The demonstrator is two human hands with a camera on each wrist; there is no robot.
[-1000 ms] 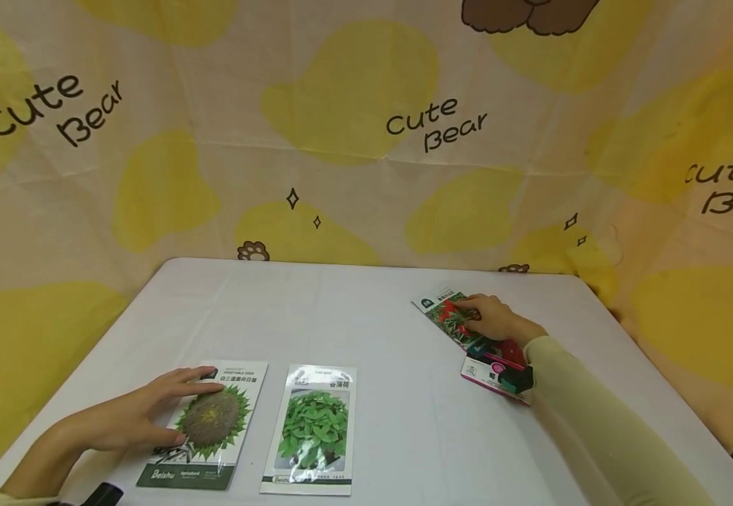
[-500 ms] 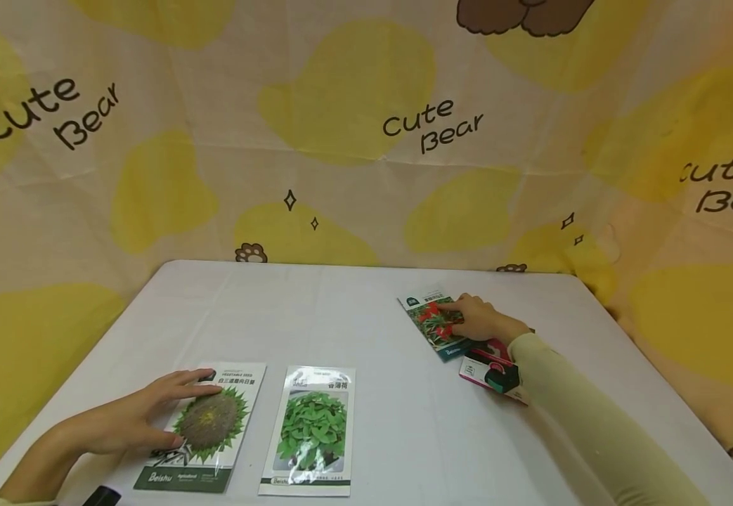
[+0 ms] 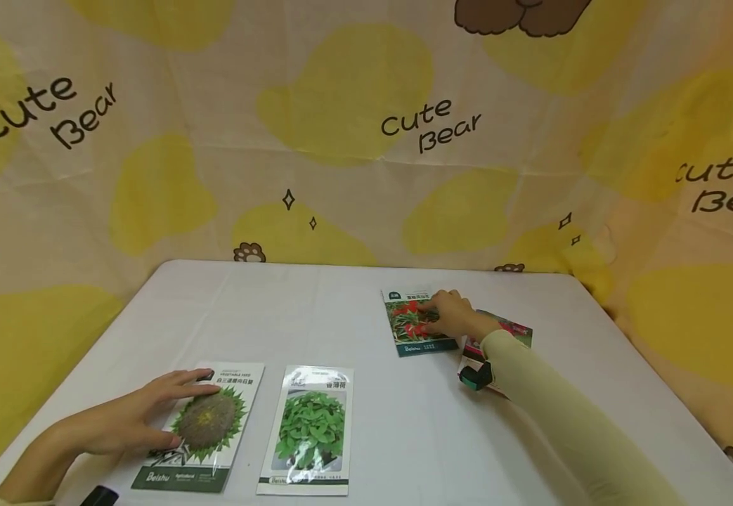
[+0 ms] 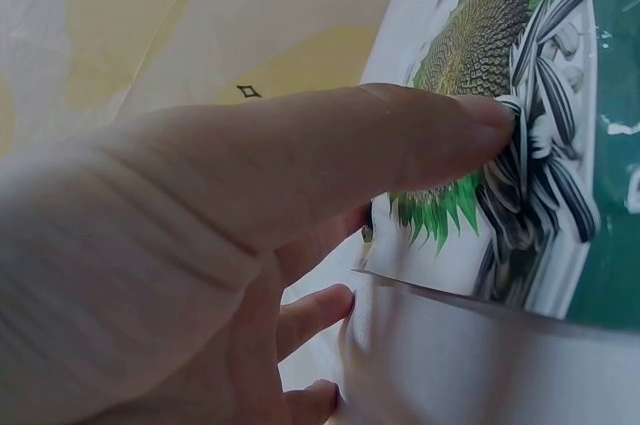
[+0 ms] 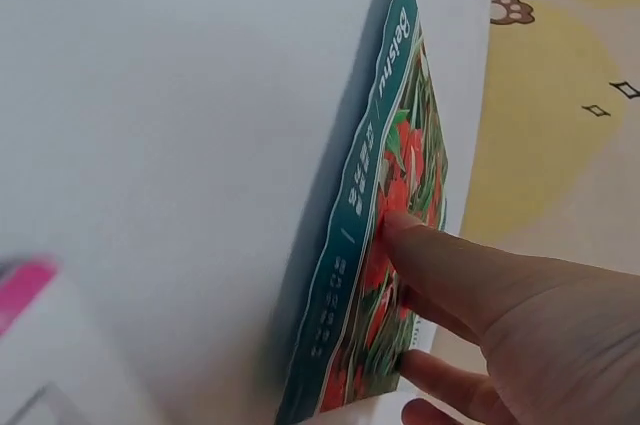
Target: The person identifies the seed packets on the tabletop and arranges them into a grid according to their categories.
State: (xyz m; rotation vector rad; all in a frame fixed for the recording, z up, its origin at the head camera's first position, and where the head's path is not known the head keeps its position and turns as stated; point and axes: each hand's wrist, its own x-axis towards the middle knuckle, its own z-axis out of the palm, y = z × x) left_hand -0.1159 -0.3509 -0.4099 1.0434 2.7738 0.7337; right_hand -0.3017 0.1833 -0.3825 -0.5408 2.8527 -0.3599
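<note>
My left hand (image 3: 132, 414) rests on a sunflower seed packet (image 3: 211, 422) at the front left. Its thumb and forefinger lie spread over the printed face; in the left wrist view, other fingertips (image 4: 325, 315) stand beside the packet's edge. Farther back on the right, my right hand (image 3: 451, 314) presses thumb and forefinger onto a seed packet with red flowers (image 3: 405, 330). The right wrist view shows the thumb (image 5: 425, 245) on this packet's face, and the bottom edge bowed slightly above the cloth. A seed packet with green leaves (image 3: 312, 429) lies right of the sunflower one.
Partly hidden under the right forearm is another packet (image 3: 521, 332) with pink and white print. A white cloth covers the table (image 3: 315, 309). Behind it hangs a yellow patterned curtain (image 3: 353, 204). A black object (image 3: 99, 496) shows at the left wrist.
My right hand has slid the red-flower packet leftward and turned it straighter, off the pink packet. That pink packet has turned too. The left hand stays put.
</note>
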